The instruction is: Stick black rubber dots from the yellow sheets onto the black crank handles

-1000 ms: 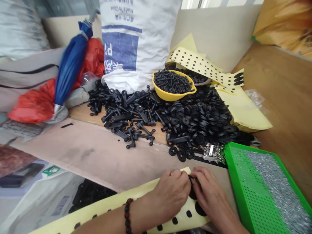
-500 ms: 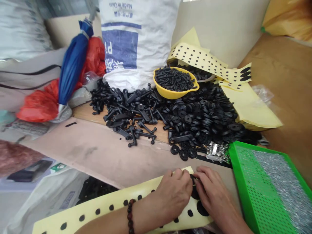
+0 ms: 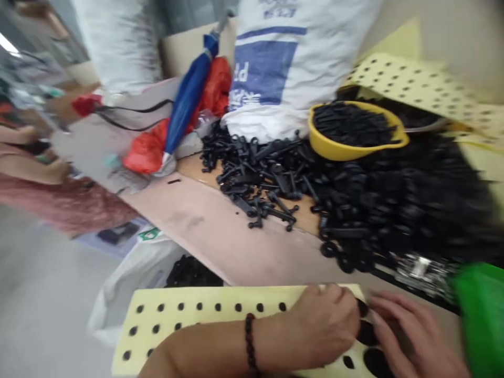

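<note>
Working at a pale-yellow dotted backing sheet (image 3: 220,295) bearing round black rubber discs (image 3: 376,362): left hand (image 3: 321,328) lay on sheet, right hand (image 3: 413,336) beside it, fingers blurred, grip unclear. Beyond sheet: loose black plastic parts (image 3: 268,184), yellow plastic bowl (image 3: 350,131).

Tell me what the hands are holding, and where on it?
The left hand rests on the yellow sheet near its end; the blur hides any grip. The right hand is beside a black disc, also too blurred to tell.
</note>
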The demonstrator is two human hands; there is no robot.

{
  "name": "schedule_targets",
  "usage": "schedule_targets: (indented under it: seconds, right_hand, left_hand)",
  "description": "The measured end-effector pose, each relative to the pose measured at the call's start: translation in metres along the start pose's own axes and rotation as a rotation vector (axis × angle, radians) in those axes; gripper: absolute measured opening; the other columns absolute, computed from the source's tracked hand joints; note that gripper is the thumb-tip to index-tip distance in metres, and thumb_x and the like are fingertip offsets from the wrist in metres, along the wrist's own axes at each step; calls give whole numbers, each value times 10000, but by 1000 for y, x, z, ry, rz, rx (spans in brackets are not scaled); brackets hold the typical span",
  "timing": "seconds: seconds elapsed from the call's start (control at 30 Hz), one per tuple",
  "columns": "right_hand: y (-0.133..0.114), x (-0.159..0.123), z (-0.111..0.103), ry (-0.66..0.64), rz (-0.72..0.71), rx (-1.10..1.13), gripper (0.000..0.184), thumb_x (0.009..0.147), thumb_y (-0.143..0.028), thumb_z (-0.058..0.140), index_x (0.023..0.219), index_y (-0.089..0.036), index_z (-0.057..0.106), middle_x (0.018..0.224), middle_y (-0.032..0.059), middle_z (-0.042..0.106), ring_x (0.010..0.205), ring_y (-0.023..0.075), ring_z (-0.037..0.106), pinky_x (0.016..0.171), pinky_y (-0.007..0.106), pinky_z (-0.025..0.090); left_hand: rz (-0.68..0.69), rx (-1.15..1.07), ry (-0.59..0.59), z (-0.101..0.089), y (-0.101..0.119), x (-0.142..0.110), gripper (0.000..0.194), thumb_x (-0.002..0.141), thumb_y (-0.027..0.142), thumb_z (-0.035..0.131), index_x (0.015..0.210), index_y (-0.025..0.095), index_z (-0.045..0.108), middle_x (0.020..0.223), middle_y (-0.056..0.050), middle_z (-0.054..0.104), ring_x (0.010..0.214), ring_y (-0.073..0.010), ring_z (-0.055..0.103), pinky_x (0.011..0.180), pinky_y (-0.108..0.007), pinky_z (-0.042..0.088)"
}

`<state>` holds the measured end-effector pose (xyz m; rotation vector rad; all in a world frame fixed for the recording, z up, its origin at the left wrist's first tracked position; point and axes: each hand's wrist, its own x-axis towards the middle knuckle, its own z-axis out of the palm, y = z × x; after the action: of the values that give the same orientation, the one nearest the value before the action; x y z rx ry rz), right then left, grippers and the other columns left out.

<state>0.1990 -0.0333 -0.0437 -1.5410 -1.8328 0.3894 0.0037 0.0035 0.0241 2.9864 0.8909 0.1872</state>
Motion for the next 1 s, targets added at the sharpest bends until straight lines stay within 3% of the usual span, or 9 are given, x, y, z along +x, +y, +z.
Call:
schedule_targets:
  seconds: [0.17,0.37,0.83,1.0]
  right_hand:
    - [-12,14,0,61,-74,-130,195,941,-300,426,1014,-227,592,1079,88,593,973,232,619,815,369,505]
    - [-5,15,14,44,-111,-245,191,952,-271,383,984,-172,543,1048,144,570,968,272,565,756,415,502]
    - [-31,23,3,1,-171,-74,135,923,-166,426,818,-219,494,814,37,577,780,181,553,690,297,468]
    - [-24,19,5,-1,-270,-64,107,893,-226,460,842,-248,552,786,16,650,745,163,625,656,248,501]
  left_hand:
    - [-3,40,-33,9,-5,8,181,898,161,462,1043,85,540,931,-68,446,835,-202,462,614,-306,395]
    - [-15,69,-51,6,-4,7,231,890,167,472,1103,91,518,973,-75,453,858,-199,459,659,-303,425]
    - [28,40,-37,7,-7,3,228,906,170,445,1094,73,530,1079,-132,507,929,-234,482,716,-329,431]
    - [5,-48,77,21,-17,-12,118,880,254,538,940,152,541,947,-72,558,840,-206,505,666,-310,402]
